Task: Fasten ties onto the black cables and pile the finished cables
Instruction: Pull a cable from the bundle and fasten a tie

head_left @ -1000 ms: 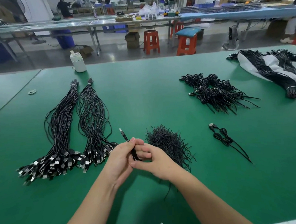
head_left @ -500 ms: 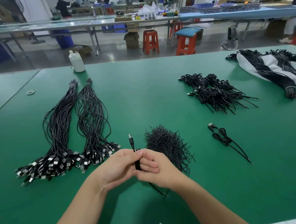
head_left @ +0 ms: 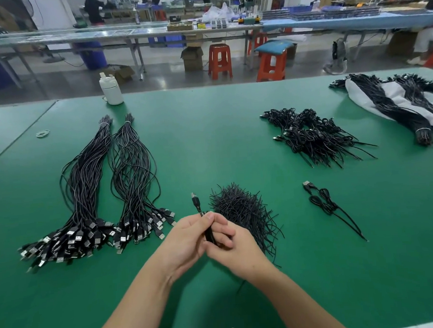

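Above two cable bundles (untied), left hand and right hand grip one cable.

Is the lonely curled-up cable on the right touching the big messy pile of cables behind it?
Apart. The head view shows bare green table between the single coiled cable and the pile of finished cables.

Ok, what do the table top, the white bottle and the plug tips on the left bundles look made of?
Table top: a green mat, probably rubber or vinyl, matte with a soft sheen.
White bottle: looks like opaque plastic, smooth with a dull gloss.
Plug tips: bright silvery shells that glint, so likely metal, set in black, apparently plastic housings.
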Tool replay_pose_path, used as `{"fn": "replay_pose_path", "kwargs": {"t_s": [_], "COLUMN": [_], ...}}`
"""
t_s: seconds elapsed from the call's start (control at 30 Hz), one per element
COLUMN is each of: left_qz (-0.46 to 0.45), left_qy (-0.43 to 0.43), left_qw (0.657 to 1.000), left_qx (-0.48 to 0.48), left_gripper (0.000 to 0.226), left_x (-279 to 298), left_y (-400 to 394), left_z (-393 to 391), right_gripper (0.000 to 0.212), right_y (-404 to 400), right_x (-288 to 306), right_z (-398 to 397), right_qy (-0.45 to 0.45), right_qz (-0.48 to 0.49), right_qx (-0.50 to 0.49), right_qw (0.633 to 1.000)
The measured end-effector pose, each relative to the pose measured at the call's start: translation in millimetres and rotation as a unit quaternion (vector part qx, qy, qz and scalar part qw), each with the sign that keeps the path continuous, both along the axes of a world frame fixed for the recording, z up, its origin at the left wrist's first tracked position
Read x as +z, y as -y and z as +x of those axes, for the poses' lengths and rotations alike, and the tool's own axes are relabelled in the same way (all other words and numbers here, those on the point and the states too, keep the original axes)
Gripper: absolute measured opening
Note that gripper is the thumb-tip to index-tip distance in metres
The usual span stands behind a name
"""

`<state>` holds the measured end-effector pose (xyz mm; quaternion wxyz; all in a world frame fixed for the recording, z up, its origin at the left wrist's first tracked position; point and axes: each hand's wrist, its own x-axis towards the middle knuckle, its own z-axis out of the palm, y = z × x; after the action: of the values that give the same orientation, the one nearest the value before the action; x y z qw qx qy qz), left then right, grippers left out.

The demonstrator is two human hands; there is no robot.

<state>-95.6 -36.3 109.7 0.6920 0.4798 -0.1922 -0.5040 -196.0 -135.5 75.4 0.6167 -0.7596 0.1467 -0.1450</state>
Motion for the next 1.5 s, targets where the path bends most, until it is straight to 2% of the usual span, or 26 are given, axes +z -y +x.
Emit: {"fn": "replay_pose_path", "kwargs": {"t_s": [0.07, 0.23, 0.37, 0.5, 0.8, 1.0, 1.3, 1.43, 1.5], "left_qz": [-0.001, 0.015, 0.002, 0.001, 0.009, -0.013, 0.055, 0.038, 0.048], "left_qy": [-0.006, 0.005, 0.012, -0.021, -0.024, -0.096, -0.013, -0.023, -0.007], "left_qw": [0.999, 0.991, 0.995, 0.998, 0.997, 0.987, 0.986, 0.973, 0.973], "left_qx": [-0.045, -0.13, -0.099, -0.062, -0.074, -0.127, -0.159, -0.229, -0.225], "left_gripper": [0.03, 0.03, 0.029, 0.029, 0.029, 0.024, 0.029, 0.031, 0.034], "left_x": [2, 11, 7, 0, -4, -2, 6, 9, 9], "left_y": [2, 3, 5, 6, 0, -7, -10, -16, -17], "left_z": [-1, 3, -1, -6, -10, -1, 9, 15, 16], "right_gripper": [0.023, 0.023, 0.021, 0.026, 0.028, 0.025, 0.023, 0.021, 0.022], "right_y": [7, 12, 14, 17, 18, 14, 10, 3, 5], "right_x": [0, 2, 1, -1, -6, -3, -8, -12, -12], "right_z": [-5, -14, -17, -18, -21, -20, -17, -19, -20], "right_qy": [-0.001, 0.014, 0.029, 0.001, -0.008, -0.019, -0.027, -0.016, -0.035], "right_qz": [-0.014, -0.02, -0.058, -0.099, -0.1, -0.092, -0.128, -0.125, -0.153], "right_qx": [0.004, 0.012, -0.009, 0.003, 0.021, 0.022, 0.019, 0.015, -0.006], "right_qw": [1.0, 1.0, 0.998, 0.995, 0.995, 0.995, 0.991, 0.992, 0.988]}}
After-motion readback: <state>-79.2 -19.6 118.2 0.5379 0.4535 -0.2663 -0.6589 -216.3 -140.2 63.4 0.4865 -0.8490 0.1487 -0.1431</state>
